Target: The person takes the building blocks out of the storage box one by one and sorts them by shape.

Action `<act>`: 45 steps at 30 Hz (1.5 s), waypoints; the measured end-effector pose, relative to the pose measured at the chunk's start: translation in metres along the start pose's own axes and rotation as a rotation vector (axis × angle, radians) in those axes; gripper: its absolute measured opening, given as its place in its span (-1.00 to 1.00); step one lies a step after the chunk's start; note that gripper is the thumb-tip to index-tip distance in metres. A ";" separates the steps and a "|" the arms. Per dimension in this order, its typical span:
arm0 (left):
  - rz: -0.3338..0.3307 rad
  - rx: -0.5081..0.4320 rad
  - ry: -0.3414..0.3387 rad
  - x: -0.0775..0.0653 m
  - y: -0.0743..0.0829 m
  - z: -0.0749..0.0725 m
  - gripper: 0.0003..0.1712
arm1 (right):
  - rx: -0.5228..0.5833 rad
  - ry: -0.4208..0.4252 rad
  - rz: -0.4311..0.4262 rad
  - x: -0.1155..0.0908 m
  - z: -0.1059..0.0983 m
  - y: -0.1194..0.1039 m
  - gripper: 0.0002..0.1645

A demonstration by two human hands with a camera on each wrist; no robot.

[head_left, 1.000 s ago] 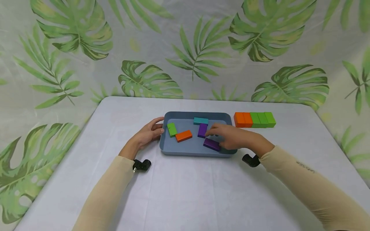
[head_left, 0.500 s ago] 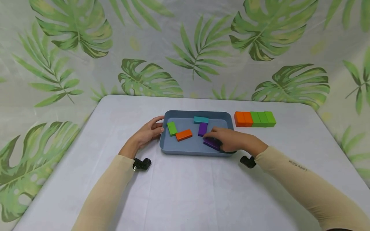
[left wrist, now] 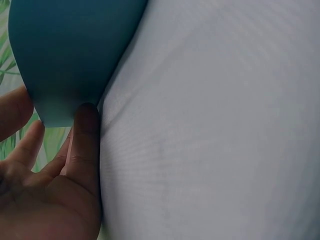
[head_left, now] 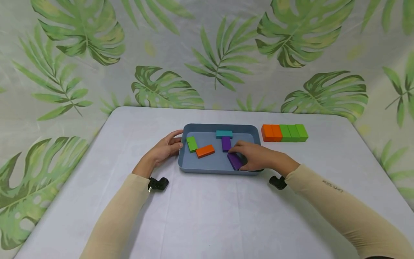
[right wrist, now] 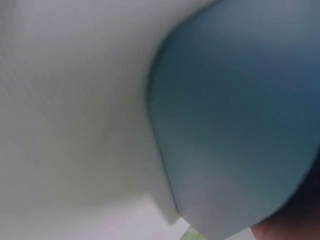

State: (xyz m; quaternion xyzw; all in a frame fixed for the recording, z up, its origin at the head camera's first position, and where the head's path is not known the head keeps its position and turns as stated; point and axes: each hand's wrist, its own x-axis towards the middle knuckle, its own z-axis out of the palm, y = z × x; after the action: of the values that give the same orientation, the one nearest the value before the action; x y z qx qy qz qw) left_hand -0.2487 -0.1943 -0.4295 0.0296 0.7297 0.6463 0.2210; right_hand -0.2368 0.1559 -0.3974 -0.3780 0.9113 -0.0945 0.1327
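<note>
My right hand (head_left: 257,156) reaches into the blue-grey tray (head_left: 207,171) and pinches a purple block (head_left: 234,162) between thumb and fingers near the front right. A second purple block (head_left: 226,144) lies just behind it, its far end against a teal block (head_left: 224,134). My left hand (head_left: 165,149) touches the tray's left side with relaxed fingers. The left wrist view shows the left hand's thumb (left wrist: 86,135) against the tray's outer wall (left wrist: 70,60). In the right wrist view the tray wall (right wrist: 225,115) hides the held block and most of the hand.
A green block (head_left: 192,144) and an orange block (head_left: 205,151) lie touching in the tray's left half. Right of the tray, a row of orange blocks (head_left: 271,133) and green blocks (head_left: 293,133) stands on the white-covered table (head_left: 200,216). A leaf-print cloth (head_left: 220,54) hangs behind.
My right hand has moved slightly toward the front of the tray and taken hold of the nearer purple block. That block has turned clockwise. My left hand stays at the tray's side.
</note>
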 end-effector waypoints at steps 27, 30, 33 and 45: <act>0.003 0.002 0.003 -0.002 0.000 0.000 -0.25 | 0.246 0.148 0.029 -0.012 -0.023 0.005 -0.23; 0.000 0.002 0.005 -0.003 0.002 0.000 -0.25 | 0.336 0.193 0.009 -0.019 -0.033 0.009 -0.19; -0.005 0.001 0.007 -0.002 0.002 0.000 -0.25 | 0.400 0.225 0.015 -0.028 -0.041 0.014 -0.17; 0.000 -0.007 0.010 0.001 0.000 0.002 -0.25 | 0.433 0.287 0.104 -0.076 -0.048 0.046 -0.17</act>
State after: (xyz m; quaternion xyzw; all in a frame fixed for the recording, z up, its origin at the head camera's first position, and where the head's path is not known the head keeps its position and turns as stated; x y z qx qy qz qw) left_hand -0.2488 -0.1920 -0.4294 0.0254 0.7287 0.6489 0.2175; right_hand -0.2301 0.2457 -0.3516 -0.2760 0.8977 -0.3329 0.0843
